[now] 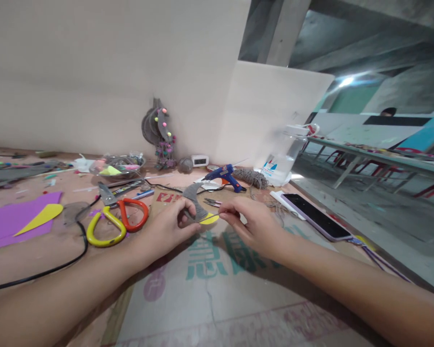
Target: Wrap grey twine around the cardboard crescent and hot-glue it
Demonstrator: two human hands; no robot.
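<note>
My left hand (173, 224) grips the lower end of a grey crescent shape (196, 200) that looks wrapped in yarn. A strand of grey yarn (213, 216) runs from the crescent to my right hand (251, 224), whose thumb and forefinger pinch it. Both hands are above a printed cardboard sheet (173, 294). Just behind them a yellow piece (210, 219) shows between the hands. A blue glue gun (226, 177) lies beyond the crescent, with small snips (213, 202) nearer to me.
Scissors with yellow and red handles (117, 221) lie left, near purple sheets (21, 217) and a black cable (83, 236). A phone (316, 217) is at the right. Behind are a yarn skein (252, 177), a clear bottle (280, 156) and a pompom-decorated grey piece (159, 130).
</note>
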